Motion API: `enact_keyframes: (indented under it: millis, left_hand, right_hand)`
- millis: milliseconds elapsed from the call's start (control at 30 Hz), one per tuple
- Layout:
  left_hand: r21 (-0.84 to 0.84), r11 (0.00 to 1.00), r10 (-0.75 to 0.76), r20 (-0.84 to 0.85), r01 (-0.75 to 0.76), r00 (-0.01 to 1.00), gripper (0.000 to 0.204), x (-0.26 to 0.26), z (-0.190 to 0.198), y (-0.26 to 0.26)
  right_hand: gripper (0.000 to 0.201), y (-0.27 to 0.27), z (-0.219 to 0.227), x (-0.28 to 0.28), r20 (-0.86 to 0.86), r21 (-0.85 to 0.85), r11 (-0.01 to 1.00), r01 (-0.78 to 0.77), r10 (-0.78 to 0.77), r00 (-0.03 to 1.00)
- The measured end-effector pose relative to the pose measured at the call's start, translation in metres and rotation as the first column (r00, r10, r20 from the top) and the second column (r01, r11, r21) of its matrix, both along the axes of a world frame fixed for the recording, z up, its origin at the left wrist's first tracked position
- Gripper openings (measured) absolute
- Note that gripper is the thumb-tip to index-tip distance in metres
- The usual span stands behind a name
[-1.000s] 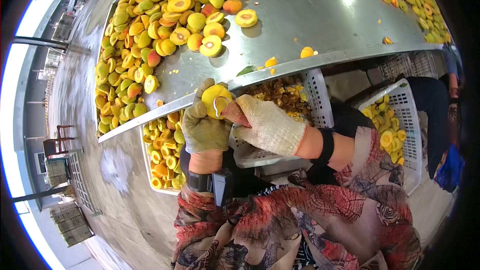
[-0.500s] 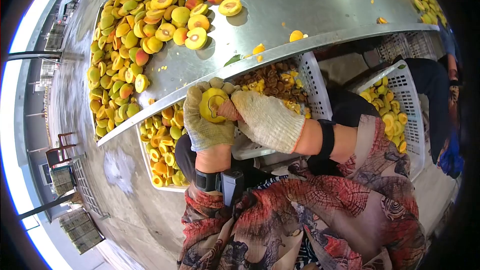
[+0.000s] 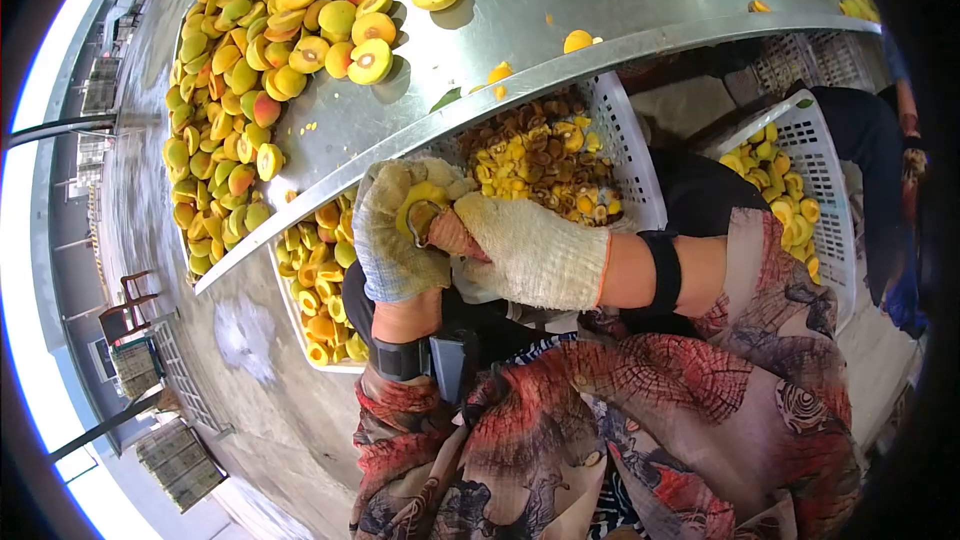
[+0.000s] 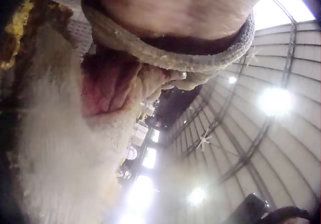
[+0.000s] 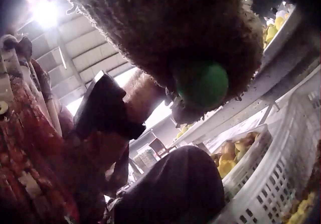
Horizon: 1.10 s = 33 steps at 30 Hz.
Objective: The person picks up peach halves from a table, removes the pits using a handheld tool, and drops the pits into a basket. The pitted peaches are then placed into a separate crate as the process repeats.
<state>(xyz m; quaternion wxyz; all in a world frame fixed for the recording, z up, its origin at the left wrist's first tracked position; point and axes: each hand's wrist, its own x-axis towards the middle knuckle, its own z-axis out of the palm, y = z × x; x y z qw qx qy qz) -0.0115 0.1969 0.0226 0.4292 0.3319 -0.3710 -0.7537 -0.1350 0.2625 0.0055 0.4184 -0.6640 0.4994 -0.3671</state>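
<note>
The gloved left hand (image 3: pixel 400 240) grips a yellow fruit half (image 3: pixel 428 188), its fingers curled around the edge, cut face toward the right hand. In the gloved right hand (image 3: pixel 540 252) is a tool whose curved metal loop (image 3: pixel 420 224) sits at the fruit's centre; the thumb presses beside it. A green rounded end (image 5: pixel 203 85), apparently the tool's handle, shows under the right glove (image 5: pixel 165 28) in the right wrist view. Glove and fingers fill much of the left wrist view, where the fruit cannot be made out.
A metal table (image 3: pixel 500 15) bears heaped fruit halves (image 3: pixel 230 90); its raised edge (image 3: pixel 640 48) runs just beyond the hands. Below are a crate of brown and yellow scraps (image 3: pixel 545 155), a crate of halves at left (image 3: pixel 320 285) and another at right (image 3: pixel 790 200). Another person's leg is far right.
The left fingers wrap further over the fruit half, and the loop has shifted within its centre, where brown now shows. The head view has moved, so the table and crates appear displaced.
</note>
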Motion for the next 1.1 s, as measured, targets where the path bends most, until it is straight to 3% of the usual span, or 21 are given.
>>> enact_keyframes:
  millis: [100, 200, 333, 367, 400, 500, 533, 567, 600, 633, 700, 767, 800, 833, 867, 900, 933, 967, 1033, 1067, 1100]
  left_hand:
    - [-0.072, 0.996, -0.044, 0.145, 0.054, 0.989, 0.023, 0.0, 0.006, -0.002]
    - [-0.077, 0.993, -0.081, 0.144, 0.093, 0.986, 0.021, -0.001, 0.007, -0.007]
    - [-0.075, 0.991, -0.097, 0.159, 0.11, 0.983, 0.022, 0.001, 0.006, -0.012]
    - [-0.058, 0.992, -0.11, 0.05, 0.113, 0.993, 0.023, 0.001, 0.003, -0.014]
    - [-0.041, 0.992, -0.119, -0.062, 0.117, 0.991, 0.024, 0.001, 0.001, -0.016]
    - [0.02, 0.993, -0.108, -0.168, 0.113, 0.98, 0.027, -0.011, 0.009, -0.012]
    - [0.11, 0.987, -0.087, -0.281, 0.122, 0.956, 0.028, -0.007, 0.005, -0.02]
    - [0.102, 0.988, -0.081, -0.283, 0.114, 0.956, 0.028, -0.001, 0.004, -0.021]
    - [0.118, 0.99, -0.033, -0.291, 0.07, 0.956, 0.028, 0.003, 0.003, -0.021]
    - [0.134, 0.991, 0.017, -0.298, 0.024, 0.954, 0.028, 0.008, 0.004, -0.022]
    - [0.093, 0.996, 0.022, -0.323, 0.008, 0.946, 0.027, 0.024, 0.001, -0.024]
    - [0.061, 0.994, 0.105, -0.241, -0.093, 0.965, 0.026, 0.04, 0.001, -0.025]
    - [0.011, 0.982, 0.188, -0.136, -0.188, 0.973, 0.023, 0.05, 0.004, -0.019]
    - [-0.002, 0.978, 0.204, -0.14, -0.206, 0.969, 0.023, 0.066, 0.006, -0.017]
    - [-0.453, 0.882, 0.321, 0.377, -0.129, 0.869, 0.023, 0.091, 0.005, -0.02]
    - [-0.707, 0.681, 0.566, 0.673, 0.19, 0.476, 0.023, 0.116, 0.003, -0.025]
    - [-0.594, 0.801, 0.538, 0.664, -0.07, 0.519, 0.024, 0.142, -0.005, -0.034]
    - [-0.415, 0.854, 0.519, 0.638, -0.314, 0.569, 0.027, 0.167, -0.011, -0.043]
    - [-0.435, 0.844, 0.535, 0.706, -0.313, 0.463, 0.033, 0.198, -0.002, -0.057]
    - [-0.41, 0.851, 0.518, 0.76, -0.329, 0.393, 0.035, 0.196, 0.013, -0.064]
    - [-0.477, 0.834, 0.551, 0.75, -0.278, 0.367, 0.041, 0.214, 0.004, -0.085]
  right_hand:
    - [0.037, 0.005, -0.011, 0.006, 0.013, -0.083, 0.996, 0.021, -0.02, 1.0]
    - [0.042, 0.003, -0.001, 0.0, 0.061, -0.113, 0.993, 0.028, -0.021, 0.998]
    - [0.028, -0.003, 0.015, -0.012, 0.07, 0.003, 0.997, -0.074, 0.074, 0.995]
    - [0.026, -0.004, 0.021, -0.023, 0.543, 0.343, 0.856, -0.387, 0.156, 0.825]
    - [0.024, -0.004, 0.025, -0.029, 0.874, 0.421, 0.53, -0.736, -0.019, 0.486]
    - [0.023, -0.004, 0.022, -0.024, 0.853, 0.408, 0.612, -0.677, 0.007, 0.521]
    - [0.026, -0.011, 0.037, -0.032, 0.669, 0.511, 0.612, -0.604, 0.158, 0.726]
    - [0.026, -0.013, 0.033, -0.031, 0.666, 0.508, 0.611, -0.607, 0.168, 0.727]
    - [0.025, -0.013, 0.023, -0.029, 0.276, 0.335, 0.856, -0.394, 0.311, 0.909]
    - [0.024, -0.013, 0.013, -0.028, -0.167, 0.013, 0.968, -0.251, 0.25, 0.954]
    - [0.019, -0.01, -0.002, -0.028, -0.166, 0.017, 0.977, -0.212, 0.212, 0.963]
    - [0.015, -0.013, 0.004, -0.027, -0.358, 0.093, 0.992, -0.082, 0.11, 0.927]
    - [0.015, -0.01, 0.011, -0.028, -0.509, 0.116, 0.993, 0.009, 0.052, 0.859]
    - [0.016, -0.009, 0.003, -0.029, -0.593, 0.031, 0.999, 0.02, 0.002, 0.806]
    - [0.017, -0.009, 0.001, -0.03, -0.594, 0.048, 0.999, 0.015, 0.016, 0.805]
    - [0.019, -0.01, 0.002, -0.03, -0.594, 0.067, 0.998, 0.012, 0.03, 0.804]
    - [0.019, -0.01, 0.006, -0.028, -0.595, 0.053, 0.999, -0.003, 0.034, 0.803]
    - [0.02, -0.009, 0.013, -0.027, -0.62, 0.07, 0.998, -0.009, 0.05, 0.783]
    - [0.022, -0.01, 0.015, -0.025, -0.647, 0.075, 0.997, -0.017, 0.062, 0.76]
    - [0.022, -0.009, 0.008, -0.026, -0.644, 0.023, 0.998, -0.057, 0.059, 0.763]
    - [0.023, -0.01, 0.003, -0.026, -0.642, -0.029, 0.995, -0.096, 0.056, 0.765]
